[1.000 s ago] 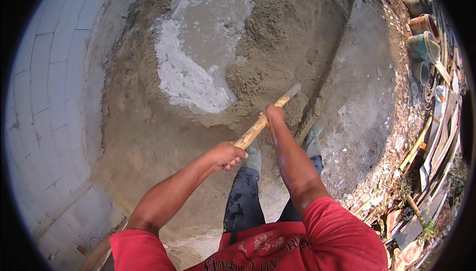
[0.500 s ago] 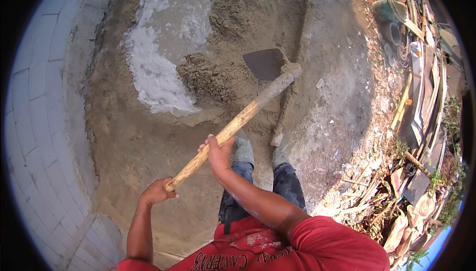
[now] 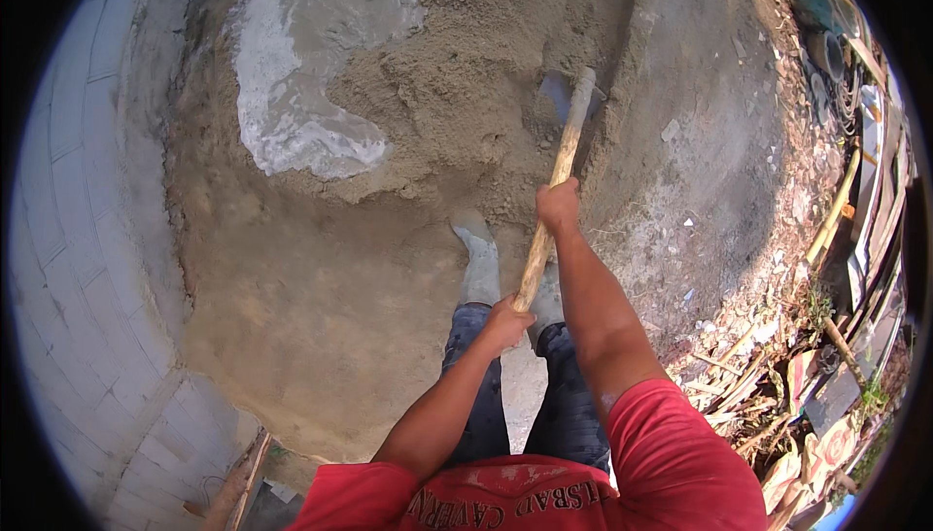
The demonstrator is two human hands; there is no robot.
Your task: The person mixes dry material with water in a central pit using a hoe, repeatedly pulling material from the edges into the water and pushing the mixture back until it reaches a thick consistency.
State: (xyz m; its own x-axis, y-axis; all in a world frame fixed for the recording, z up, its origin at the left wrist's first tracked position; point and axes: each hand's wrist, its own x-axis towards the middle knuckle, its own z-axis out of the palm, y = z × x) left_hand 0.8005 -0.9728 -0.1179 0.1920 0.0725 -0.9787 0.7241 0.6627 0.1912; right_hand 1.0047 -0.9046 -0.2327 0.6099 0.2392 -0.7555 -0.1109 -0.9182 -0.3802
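Both my hands grip the wooden handle of a hoe [image 3: 556, 176]. My left hand [image 3: 507, 323] is closed round its near end, just above my knees. Farther up the shaft, my right hand [image 3: 557, 205] wraps round the wood. The hoe's metal blade [image 3: 558, 96] is at the far end, partly hidden by the handle and against the sand. Grey-brown sand [image 3: 457, 94] is heaped left of the blade. In the heap's hollow lies a pool of grey water [image 3: 340, 31] edged with whitish cement powder [image 3: 260, 94].
A raised ledge [image 3: 627, 74] runs along the sand's right side. Grey block wall [image 3: 68, 220] curves along the left. Boards and poles [image 3: 880, 220], buckets [image 3: 821, 1] and dry debris [image 3: 739, 376] lie at the right. My boots [image 3: 480, 264] stand at the heap's near edge.
My hands have swung the hoe handle rightward, from a slant to nearly upright in view. The blade has moved right toward the ledge and lower into the sand. The left hand has come in before my legs.
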